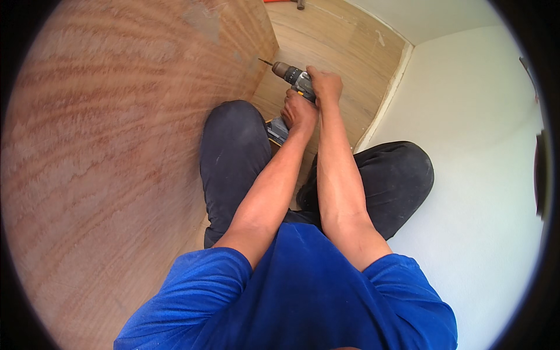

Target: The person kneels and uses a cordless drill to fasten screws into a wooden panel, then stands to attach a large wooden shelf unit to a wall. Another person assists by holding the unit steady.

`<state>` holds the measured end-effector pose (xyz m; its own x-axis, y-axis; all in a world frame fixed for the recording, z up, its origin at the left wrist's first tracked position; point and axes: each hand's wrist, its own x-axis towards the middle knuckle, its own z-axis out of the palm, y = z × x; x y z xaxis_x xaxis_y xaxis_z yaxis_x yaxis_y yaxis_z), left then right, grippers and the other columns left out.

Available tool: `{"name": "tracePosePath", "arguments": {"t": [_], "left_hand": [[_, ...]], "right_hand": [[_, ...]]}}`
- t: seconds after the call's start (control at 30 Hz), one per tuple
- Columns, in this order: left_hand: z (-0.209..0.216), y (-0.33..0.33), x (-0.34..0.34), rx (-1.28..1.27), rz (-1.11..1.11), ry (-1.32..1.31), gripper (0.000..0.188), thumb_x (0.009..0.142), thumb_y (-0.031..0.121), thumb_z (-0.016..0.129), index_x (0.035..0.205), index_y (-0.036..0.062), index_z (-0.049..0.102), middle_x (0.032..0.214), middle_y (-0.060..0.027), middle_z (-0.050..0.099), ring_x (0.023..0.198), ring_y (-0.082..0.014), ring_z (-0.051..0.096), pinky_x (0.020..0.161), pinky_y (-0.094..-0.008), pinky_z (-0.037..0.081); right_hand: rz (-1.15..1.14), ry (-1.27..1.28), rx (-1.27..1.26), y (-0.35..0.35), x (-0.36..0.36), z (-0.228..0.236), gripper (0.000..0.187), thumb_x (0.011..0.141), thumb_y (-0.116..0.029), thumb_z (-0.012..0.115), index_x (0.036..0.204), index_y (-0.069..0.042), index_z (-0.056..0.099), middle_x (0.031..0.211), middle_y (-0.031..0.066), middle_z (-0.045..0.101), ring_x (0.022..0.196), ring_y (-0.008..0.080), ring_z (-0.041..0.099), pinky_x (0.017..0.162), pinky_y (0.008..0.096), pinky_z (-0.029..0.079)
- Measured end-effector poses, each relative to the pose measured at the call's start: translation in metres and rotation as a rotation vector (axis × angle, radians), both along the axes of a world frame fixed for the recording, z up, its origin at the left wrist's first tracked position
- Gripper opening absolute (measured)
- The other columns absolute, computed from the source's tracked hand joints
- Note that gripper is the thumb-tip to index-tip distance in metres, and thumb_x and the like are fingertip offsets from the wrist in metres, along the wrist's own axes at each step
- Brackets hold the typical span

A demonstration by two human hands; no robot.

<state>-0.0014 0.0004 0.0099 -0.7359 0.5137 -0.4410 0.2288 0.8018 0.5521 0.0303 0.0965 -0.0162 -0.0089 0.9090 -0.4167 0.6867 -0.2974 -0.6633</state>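
A grey and black cordless drill (294, 77) lies level between my hands, its thin dark bit pointing left at the wooden panel (128, 128). Whether the bit's tip touches the panel, I cannot tell. Fingers of my left hand (300, 109) are wrapped round the drill's handle, below its body. My right hand (326, 86) is closed on the back end of the drill, with the thumb side over the top. The drill's battery base shows beside my left knee, partly hidden by my left wrist.
The large brown panel stands upright close along my left. To my right is a white wall (466, 116). My bent knees flank the drill above a wood-look floor (344, 41). A hammer (300, 4), partly cut off, lies at the far edge.
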Motion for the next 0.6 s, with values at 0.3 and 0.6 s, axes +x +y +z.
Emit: {"name": "tracePosePath", "arguments": {"t": [0.3, 0.6], "left_hand": [[-0.001, -0.009, 0.01, 0.01, 0.009, 0.011, 0.062, 0.085, 0.038, 0.084, 0.12, -0.0055, 0.057, 0.115, -0.0308, 0.072, 0.114, -0.0476, 0.069, 0.097, -0.0548, 0.053], [-0.003, 0.001, -0.003, 0.014, 0.057, -0.015, 0.058, 0.086, 0.038, 0.083, 0.119, -0.0034, 0.06, 0.115, -0.0305, 0.073, 0.114, -0.0481, 0.069, 0.097, -0.0559, 0.052]], "right_hand": [[-0.02, 0.004, -0.052, -0.01, 0.008, 0.016, 0.047, 0.077, -0.049, 0.072, 0.092, -0.006, 0.084, 0.096, 0.0229, 0.078, 0.094, 0.0422, 0.076, 0.086, 0.0509, 0.059], [-0.045, -0.012, -0.015, -0.001, -0.012, 0.008, 0.043, 0.077, -0.048, 0.073, 0.096, -0.012, 0.086, 0.096, 0.0194, 0.08, 0.093, 0.0378, 0.078, 0.087, 0.0471, 0.06]]}}
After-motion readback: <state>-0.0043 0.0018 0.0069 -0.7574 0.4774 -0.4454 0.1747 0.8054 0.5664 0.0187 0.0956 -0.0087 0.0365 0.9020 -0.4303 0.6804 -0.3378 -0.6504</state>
